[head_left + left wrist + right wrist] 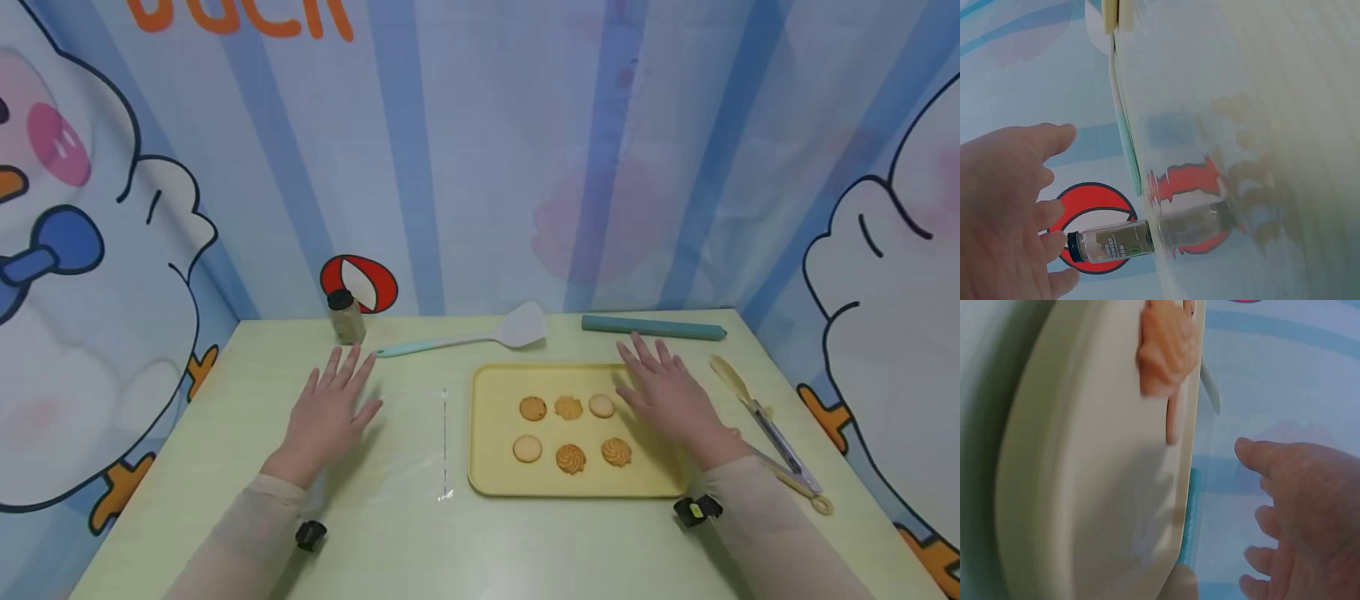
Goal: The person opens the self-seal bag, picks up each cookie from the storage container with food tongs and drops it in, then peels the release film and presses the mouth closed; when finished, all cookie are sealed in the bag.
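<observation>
My left hand (326, 417) hovers with spread fingers over the left of the table, holding nothing. Beneath and beside it lies a flat clear plastic bag (408, 446) with a dark dashed line along its right edge. The spread right hand (671, 404) hangs above the right end of a yellow tray (495, 479), also holding nothing. On that tray sit several cookies in two rows, among them a swirled cookie (571, 458) and a plain round cookie (527, 449). In the right wrist view a swirled cookie (1166, 350) shows close up, and the hand's shadow falls on the tray.
A small black-capped jar (347, 321) stands at the back left. Behind the bag and tray lies a spatula (517, 327) with a pale green handle. A long teal roll (652, 327) lies along the back edge, and tongs (780, 437) lie at the right.
</observation>
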The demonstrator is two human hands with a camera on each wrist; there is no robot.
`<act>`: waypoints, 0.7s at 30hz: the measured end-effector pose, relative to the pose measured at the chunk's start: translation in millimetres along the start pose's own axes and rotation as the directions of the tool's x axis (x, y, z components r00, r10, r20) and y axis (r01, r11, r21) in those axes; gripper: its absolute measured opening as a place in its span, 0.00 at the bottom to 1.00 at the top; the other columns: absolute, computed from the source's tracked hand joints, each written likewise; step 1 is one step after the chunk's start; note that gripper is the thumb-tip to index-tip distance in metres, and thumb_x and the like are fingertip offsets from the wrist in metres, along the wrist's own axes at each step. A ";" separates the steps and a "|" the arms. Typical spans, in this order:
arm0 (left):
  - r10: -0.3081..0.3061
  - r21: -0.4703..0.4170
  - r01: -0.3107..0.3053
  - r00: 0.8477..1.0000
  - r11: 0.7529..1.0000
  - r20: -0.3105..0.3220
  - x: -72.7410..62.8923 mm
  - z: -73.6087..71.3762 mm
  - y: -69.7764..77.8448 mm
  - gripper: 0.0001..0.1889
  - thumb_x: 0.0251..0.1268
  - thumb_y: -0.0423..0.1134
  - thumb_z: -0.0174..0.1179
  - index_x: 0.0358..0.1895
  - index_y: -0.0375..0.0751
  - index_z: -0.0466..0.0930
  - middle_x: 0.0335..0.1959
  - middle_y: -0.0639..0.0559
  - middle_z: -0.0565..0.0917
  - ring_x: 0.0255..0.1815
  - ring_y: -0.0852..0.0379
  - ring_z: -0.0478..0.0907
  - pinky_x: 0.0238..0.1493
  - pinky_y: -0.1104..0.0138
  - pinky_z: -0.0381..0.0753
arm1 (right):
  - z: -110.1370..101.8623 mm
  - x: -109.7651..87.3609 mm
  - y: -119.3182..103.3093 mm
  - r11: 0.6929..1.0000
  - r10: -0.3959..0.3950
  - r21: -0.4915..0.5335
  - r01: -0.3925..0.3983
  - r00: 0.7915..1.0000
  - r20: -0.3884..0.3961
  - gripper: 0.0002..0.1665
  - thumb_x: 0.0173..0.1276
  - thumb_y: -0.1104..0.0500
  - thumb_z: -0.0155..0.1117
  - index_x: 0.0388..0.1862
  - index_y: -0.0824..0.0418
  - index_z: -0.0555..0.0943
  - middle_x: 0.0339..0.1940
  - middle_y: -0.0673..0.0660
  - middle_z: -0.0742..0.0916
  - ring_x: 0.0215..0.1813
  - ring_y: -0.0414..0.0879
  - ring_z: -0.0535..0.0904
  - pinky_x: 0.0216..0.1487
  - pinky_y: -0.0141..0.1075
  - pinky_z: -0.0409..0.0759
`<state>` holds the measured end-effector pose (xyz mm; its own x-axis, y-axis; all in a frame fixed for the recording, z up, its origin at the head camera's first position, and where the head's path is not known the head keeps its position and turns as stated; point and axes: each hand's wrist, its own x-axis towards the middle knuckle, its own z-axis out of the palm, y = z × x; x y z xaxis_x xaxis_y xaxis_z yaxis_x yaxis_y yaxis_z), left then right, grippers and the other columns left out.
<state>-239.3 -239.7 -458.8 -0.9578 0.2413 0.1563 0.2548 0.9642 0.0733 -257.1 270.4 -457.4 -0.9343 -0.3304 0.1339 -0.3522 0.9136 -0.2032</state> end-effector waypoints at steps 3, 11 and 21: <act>0.002 -0.002 -0.002 1.000 1.000 0.014 -1.5 -1.3 -2.2 0.39 0.75 0.52 0.60 0.83 0.46 0.55 0.83 0.40 0.59 0.83 0.34 0.53 0.77 0.38 0.58 | -0.9 5.7 -13.0 0.998 -0.062 0.014 0.062 0.998 -0.032 0.38 0.79 0.48 0.60 0.82 0.60 0.63 0.83 0.67 0.63 0.79 0.70 0.63 0.73 0.64 0.65; 0.035 -0.078 -0.034 0.999 0.996 0.007 -13.4 -0.3 -14.7 0.29 0.68 0.46 0.69 0.71 0.45 0.76 0.70 0.42 0.79 0.72 0.38 0.73 0.64 0.43 0.78 | 4.8 26.0 -53.1 0.984 -0.160 0.076 0.163 0.986 -0.050 0.27 0.75 0.52 0.66 0.68 0.62 0.79 0.73 0.64 0.79 0.71 0.64 0.76 0.67 0.58 0.75; 0.057 -0.202 -0.042 0.996 0.979 0.069 -23.5 3.5 -27.5 0.20 0.63 0.46 0.74 0.58 0.48 0.87 0.61 0.47 0.86 0.65 0.40 0.78 0.64 0.43 0.76 | 24.2 42.2 -121.9 0.930 -0.258 0.279 0.237 0.965 0.040 0.22 0.74 0.50 0.68 0.62 0.57 0.84 0.67 0.58 0.83 0.72 0.58 0.76 0.72 0.54 0.72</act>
<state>-224.2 -271.5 -467.9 -0.9487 0.3025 0.0917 0.3161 0.9113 0.2637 -254.8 139.4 -450.5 -0.8130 -0.5644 0.1432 -0.5650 0.7053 -0.4283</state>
